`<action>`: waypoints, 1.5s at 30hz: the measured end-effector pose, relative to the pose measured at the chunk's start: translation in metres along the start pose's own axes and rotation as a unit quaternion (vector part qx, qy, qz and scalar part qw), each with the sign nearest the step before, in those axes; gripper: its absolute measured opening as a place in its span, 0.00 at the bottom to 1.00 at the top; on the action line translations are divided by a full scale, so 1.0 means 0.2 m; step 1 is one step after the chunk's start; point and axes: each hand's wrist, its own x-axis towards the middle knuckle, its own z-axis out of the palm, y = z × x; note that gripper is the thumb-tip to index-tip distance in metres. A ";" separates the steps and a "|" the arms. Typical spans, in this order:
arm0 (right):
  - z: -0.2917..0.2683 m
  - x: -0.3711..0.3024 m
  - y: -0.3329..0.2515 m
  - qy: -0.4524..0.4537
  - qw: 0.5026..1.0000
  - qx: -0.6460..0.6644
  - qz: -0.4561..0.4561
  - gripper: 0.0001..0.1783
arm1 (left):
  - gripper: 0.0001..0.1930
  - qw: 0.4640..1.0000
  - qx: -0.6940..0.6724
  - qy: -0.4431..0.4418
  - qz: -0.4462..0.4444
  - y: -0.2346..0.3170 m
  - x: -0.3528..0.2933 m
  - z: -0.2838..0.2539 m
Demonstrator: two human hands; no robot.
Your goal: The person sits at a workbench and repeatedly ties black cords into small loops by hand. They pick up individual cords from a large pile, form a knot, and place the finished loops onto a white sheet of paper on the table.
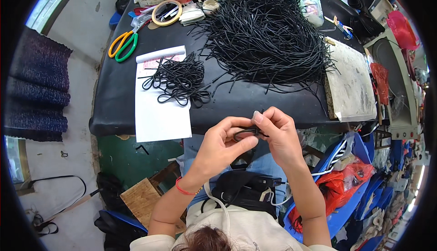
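Note:
Between my two hands, just off the table's front edge, is a thin black cord [246,134] bent into a loop. My left hand [224,142] pinches the loop between thumb and fingers. The thumb and forefinger of my right hand [279,132] close on the cord beside it, where strands cross. Whether a knot sits there is too small to tell. Ahead and to the left, a small pile of looped black cords [180,79] rests on a white paper sheet [163,121]. A big heap of loose black cords [268,32] covers the table's middle and far part.
Orange-and-green-handled scissors [124,46] and a tape roll [166,13] lie on the black table [116,91] at left. A worn pale board [350,80] is at the right. A blue container with red plastic bags [339,187] stands beside my right arm; a wooden stool [142,202] is lower left.

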 end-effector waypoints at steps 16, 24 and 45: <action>0.00 0.02 -0.01 0.057 0.994 -0.061 -0.071 0.11 | 0.08 0.985 0.130 0.060 0.092 -0.11 -0.04 0.08; -0.03 0.03 -0.04 0.003 0.997 -0.083 -0.001 0.12 | 0.10 0.995 0.052 0.071 0.050 -0.07 0.01 0.00; -0.17 -0.08 -0.11 -0.128 0.985 -0.112 0.042 0.14 | 0.08 0.998 0.019 0.042 0.041 -0.09 0.01 0.03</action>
